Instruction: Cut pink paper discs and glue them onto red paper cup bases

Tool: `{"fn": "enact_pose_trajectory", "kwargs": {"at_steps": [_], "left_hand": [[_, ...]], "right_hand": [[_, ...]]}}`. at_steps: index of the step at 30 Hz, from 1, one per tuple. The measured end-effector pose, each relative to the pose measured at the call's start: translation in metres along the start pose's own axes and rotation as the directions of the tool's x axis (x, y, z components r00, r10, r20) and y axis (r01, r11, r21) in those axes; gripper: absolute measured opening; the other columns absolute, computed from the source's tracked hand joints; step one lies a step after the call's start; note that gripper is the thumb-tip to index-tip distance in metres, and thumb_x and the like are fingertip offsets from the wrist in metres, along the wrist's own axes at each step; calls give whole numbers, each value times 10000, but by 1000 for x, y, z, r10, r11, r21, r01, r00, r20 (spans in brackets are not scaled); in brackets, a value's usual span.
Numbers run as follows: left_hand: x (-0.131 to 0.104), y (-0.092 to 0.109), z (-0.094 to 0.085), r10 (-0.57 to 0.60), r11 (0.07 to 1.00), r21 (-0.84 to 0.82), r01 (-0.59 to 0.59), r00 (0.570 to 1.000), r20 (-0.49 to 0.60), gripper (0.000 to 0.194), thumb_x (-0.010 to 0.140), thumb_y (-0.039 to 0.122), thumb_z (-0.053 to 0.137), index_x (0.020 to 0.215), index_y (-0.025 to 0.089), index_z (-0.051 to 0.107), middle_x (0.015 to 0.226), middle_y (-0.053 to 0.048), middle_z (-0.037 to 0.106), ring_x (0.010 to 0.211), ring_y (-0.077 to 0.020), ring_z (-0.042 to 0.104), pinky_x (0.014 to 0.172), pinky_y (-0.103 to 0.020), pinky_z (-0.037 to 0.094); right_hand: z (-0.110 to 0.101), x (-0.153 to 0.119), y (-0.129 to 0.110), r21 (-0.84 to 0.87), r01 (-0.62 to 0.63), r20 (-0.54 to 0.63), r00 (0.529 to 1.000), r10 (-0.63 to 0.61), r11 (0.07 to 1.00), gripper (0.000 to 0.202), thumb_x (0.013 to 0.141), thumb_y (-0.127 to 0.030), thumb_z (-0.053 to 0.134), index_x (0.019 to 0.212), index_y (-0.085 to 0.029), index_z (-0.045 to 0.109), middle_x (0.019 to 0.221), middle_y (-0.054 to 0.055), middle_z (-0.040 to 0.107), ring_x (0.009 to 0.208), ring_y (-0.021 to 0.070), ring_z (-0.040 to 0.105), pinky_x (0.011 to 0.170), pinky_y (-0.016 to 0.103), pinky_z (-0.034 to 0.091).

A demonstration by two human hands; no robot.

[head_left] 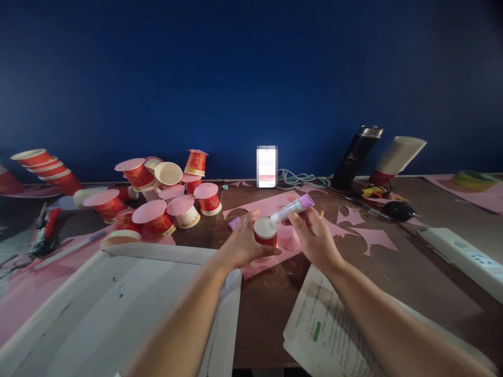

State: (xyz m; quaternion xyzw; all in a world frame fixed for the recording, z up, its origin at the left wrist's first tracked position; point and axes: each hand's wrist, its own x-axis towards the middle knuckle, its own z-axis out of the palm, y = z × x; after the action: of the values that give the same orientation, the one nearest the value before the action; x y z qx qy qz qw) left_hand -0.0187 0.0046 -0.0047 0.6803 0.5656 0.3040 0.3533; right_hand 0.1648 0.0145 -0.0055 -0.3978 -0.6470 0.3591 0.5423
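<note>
My left hand (245, 241) is wrapped round a red paper cup (265, 238) that stands upside down, its pale base facing up. Between the fingers of my right hand (316, 235) is a glue stick (293, 208) with a purple end, its tip over the near rim of the cup's base. Beside the cup lies a pink paper disc (288, 238), partly under my right hand. A small purple cap (233, 223) rests by my left fingers. Pink paper with round cut-outs (259, 204) spreads behind the hands.
Several red cups topped with pink discs (153, 214) crowd the left. A white board (157, 309) and printed sheets (326, 314) lie in front. Pink scraps (375, 240), a black flask (356, 159), stacked cups (401, 157) and a power strip (467, 256) occupy the right.
</note>
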Motion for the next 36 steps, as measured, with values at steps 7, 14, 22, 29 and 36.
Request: {"fn": "enact_pose_trajectory", "kwargs": {"at_steps": [7,14,22,29,36], "left_hand": [[3,2,0,-15,992,125,20,999,-44,606,570,428,780,1066,162,554,1137,-129,599,1050,-292,574,855,-369,449],[1,5,-6,58,993,101,-54,998,-31,534,603,359,750,1067,179,557,1115,-84,630,1034,-265,598,826,-324,476],[-1,5,-14,138,989,41,-139,990,34,480,647,329,730,1068,185,550,1068,-75,651,1024,-264,606,886,-370,462],[0,1,-14,98,995,9,-99,993,66,924,545,396,814,1349,192,409,1352,-145,504,1262,-325,450,1025,-440,373],[1,-1,-6,-12,997,81,11,1000,23,706,532,466,801,1121,161,559,1134,-125,598,1066,-306,563,900,-413,441]], "right_hand": [[-2,1,-1,-229,27,6,1000,-27,973,258,931,-411,469,1030,-186,549,832,35,607,795,178,572,763,321,459],[-6,4,-4,-295,-5,29,999,14,955,278,932,-446,427,912,-188,529,776,22,571,725,168,545,688,297,431],[-8,6,7,-406,-41,-7,999,41,913,252,906,-434,458,855,-195,523,786,42,611,714,189,577,659,308,437],[-9,6,4,-71,-75,-72,995,70,995,313,893,-471,520,1028,-195,577,847,37,660,788,181,637,752,313,509],[-4,0,-3,-65,18,51,999,-15,998,403,911,-435,517,1246,-211,526,1032,66,663,935,194,620,875,353,487]]}}
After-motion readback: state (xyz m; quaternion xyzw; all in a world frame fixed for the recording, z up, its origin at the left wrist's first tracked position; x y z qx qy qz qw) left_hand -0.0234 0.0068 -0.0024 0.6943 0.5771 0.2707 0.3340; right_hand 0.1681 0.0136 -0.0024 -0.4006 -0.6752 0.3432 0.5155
